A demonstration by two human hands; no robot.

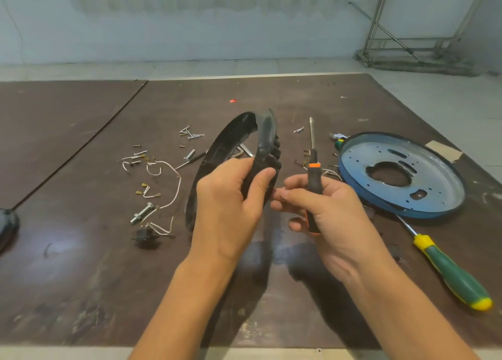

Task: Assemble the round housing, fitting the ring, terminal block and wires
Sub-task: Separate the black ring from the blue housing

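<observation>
Our left hand point(231, 199) gripped the black ring point(214, 150) by its lower rim, thumb across it, holding it upright over the table point(81, 251). Our right hand point(334, 213), just right of the ring, curled round an orange-collared screwdriver point(313, 173), tip up. White wires point(179, 181) and loose screws point(190, 134) lay left of the ring, and the blue round plate point(434, 164) lay to its right.

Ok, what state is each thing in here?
Black housing ring: held on edge in left hand.
Orange-black screwdriver: gripped in right hand, tip pointing away.
Blue round plate: lying on table.
Green screwdriver: lying on table, unheld.
White wires: loose on table.
Screws: scattered loose.
</observation>
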